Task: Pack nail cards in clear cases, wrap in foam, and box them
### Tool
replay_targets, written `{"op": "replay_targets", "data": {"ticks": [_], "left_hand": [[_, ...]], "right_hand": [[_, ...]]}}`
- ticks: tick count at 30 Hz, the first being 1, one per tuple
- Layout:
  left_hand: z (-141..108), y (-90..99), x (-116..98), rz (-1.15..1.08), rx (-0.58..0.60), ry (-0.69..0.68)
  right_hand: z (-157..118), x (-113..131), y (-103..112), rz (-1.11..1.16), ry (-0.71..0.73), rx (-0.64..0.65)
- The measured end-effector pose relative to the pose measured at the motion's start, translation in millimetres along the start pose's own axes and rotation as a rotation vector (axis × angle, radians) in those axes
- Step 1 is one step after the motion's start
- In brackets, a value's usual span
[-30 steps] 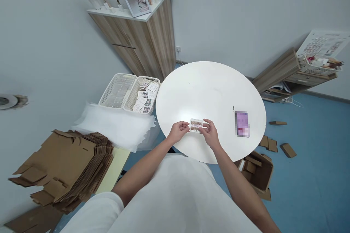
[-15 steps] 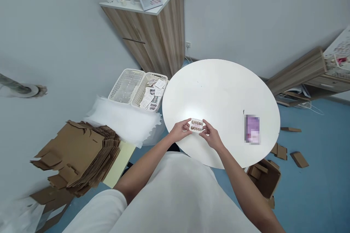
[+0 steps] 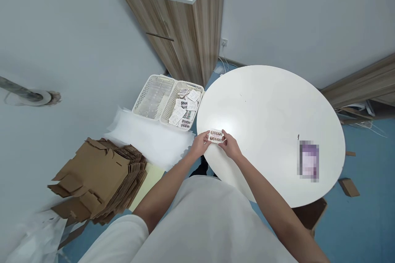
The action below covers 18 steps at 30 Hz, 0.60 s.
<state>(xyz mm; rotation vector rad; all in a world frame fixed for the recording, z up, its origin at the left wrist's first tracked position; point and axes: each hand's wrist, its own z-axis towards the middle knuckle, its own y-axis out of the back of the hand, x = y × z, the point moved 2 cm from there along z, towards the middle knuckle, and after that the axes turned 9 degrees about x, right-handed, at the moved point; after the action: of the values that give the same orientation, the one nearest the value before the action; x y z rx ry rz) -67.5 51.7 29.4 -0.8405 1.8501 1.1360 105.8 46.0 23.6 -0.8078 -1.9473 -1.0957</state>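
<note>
A small white card of press-on nails (image 3: 215, 136), set in two rows, is held level between both hands over the near left edge of the round white table (image 3: 271, 102). My left hand (image 3: 200, 144) pinches its left edge. On the opposite edge, my right hand (image 3: 231, 145) grips it with thumb and fingers. Left of the table, a white basket (image 3: 165, 111) contains similar nail cards and printed slips (image 3: 177, 116). Beside it, another white basket (image 3: 138, 99) has clear plastic pieces (image 3: 157, 94) in it.
Flattened cardboard boxes (image 3: 95, 172) are stacked at the left, near white foam sheets (image 3: 148, 135). A blurred purple item (image 3: 308, 159) lies on the table's right. Behind the baskets stands a wooden cabinet (image 3: 185, 37). An open carton (image 3: 311, 213) sits under the table's right edge.
My view has turned left, so the table and baskets appear farther right. Both hands still hold the nail card, now nearer the table's left edge and the baskets.
</note>
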Motion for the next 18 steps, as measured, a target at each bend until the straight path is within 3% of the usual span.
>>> {"op": "replay_targets", "data": {"ticks": [8, 18], "left_hand": [[27.7, 14.5, 24.5, 0.146, 0.06, 0.044], [19.3, -2.1, 37.9, 0.39, 0.241, 0.051]], "right_hand": [[38.8, -0.1, -18.8, -0.149, -0.132, 0.018], [27.3, -10.6, -37.9, -0.3, -0.252, -0.004]]}}
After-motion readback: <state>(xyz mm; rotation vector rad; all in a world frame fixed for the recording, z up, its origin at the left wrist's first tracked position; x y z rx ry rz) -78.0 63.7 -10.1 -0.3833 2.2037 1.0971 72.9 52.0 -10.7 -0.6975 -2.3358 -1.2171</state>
